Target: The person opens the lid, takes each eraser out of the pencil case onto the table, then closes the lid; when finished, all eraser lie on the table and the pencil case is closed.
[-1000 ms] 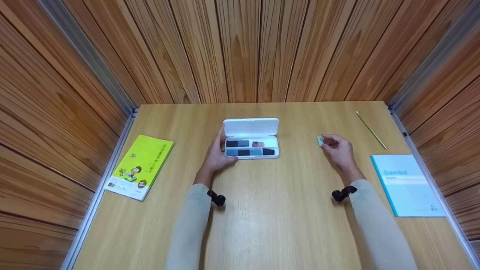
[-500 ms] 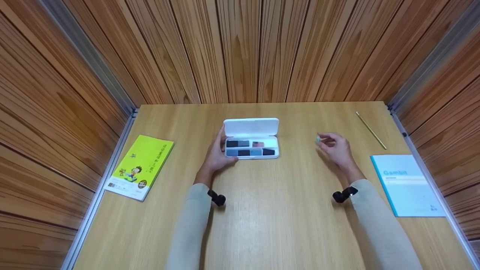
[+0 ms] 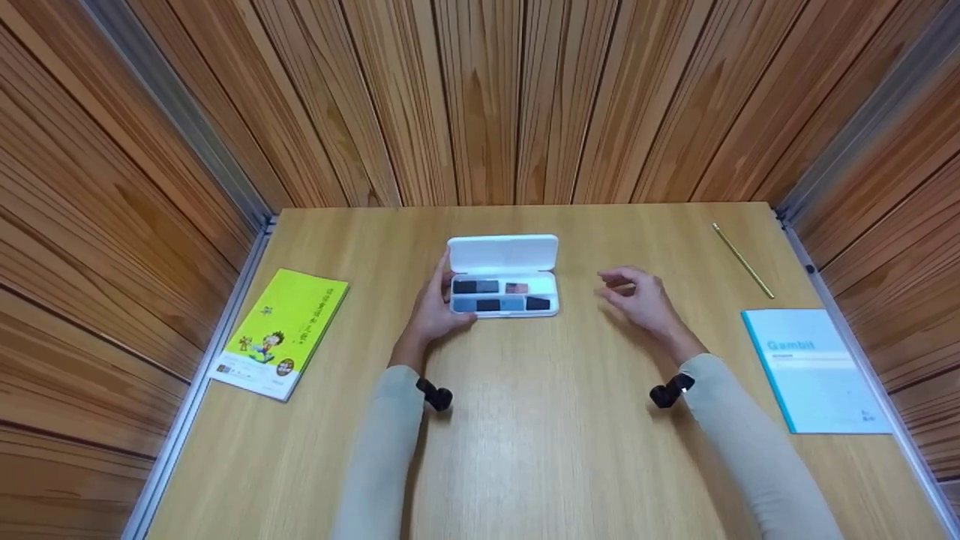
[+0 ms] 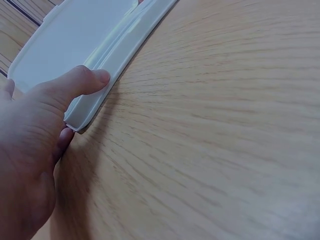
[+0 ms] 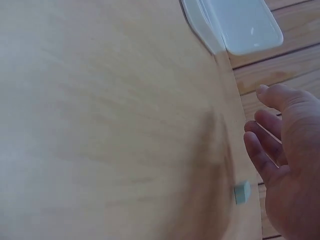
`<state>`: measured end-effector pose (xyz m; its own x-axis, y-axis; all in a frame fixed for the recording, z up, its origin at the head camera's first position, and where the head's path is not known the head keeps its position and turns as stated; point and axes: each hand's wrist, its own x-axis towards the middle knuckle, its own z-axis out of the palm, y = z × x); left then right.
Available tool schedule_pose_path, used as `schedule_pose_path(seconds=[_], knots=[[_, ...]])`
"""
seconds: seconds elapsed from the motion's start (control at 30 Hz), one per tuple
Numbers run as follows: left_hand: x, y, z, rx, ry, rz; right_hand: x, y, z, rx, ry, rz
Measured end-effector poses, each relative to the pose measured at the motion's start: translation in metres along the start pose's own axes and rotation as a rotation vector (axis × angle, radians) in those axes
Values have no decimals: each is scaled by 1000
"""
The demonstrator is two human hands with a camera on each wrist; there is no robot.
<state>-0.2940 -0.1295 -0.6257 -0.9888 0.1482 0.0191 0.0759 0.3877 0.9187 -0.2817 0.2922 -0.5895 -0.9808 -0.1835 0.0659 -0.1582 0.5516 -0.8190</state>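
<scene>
An open white hinged case (image 3: 502, 255) stands at the back middle of the table, its lid raised. Two rows inside hold several dark and blue blocks (image 3: 512, 304) and a pinkish piece (image 3: 517, 288). My left hand (image 3: 433, 311) grips the case's left end; in the left wrist view the thumb (image 4: 90, 82) presses on the near rim. To the right of the case, my right hand (image 3: 641, 300) hovers over the table with loosely bent fingers and nothing between them. A small pale green block (image 5: 242, 192) lies on the table by that hand, hidden in the head view.
At the left lies a yellow-green booklet (image 3: 285, 330). On the right are a gold pencil (image 3: 742, 260) and a light blue Gambit notebook (image 3: 817, 375). Wood-panelled walls (image 3: 480, 105) enclose the table (image 3: 540, 465) at the back and sides.
My right hand has moved left toward the case, passing over the green block, which is left on the table and now covered in the head view. The left hand and case have stayed put.
</scene>
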Motion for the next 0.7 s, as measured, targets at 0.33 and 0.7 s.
schedule_pose_path(seconds=[0.33,0.7], knots=[[-1,1,1,8,-6,0,17,-31,34,-2,-86,-30],[0,2,0,1,0,-16,33,-58,73,31,-150,-63]])
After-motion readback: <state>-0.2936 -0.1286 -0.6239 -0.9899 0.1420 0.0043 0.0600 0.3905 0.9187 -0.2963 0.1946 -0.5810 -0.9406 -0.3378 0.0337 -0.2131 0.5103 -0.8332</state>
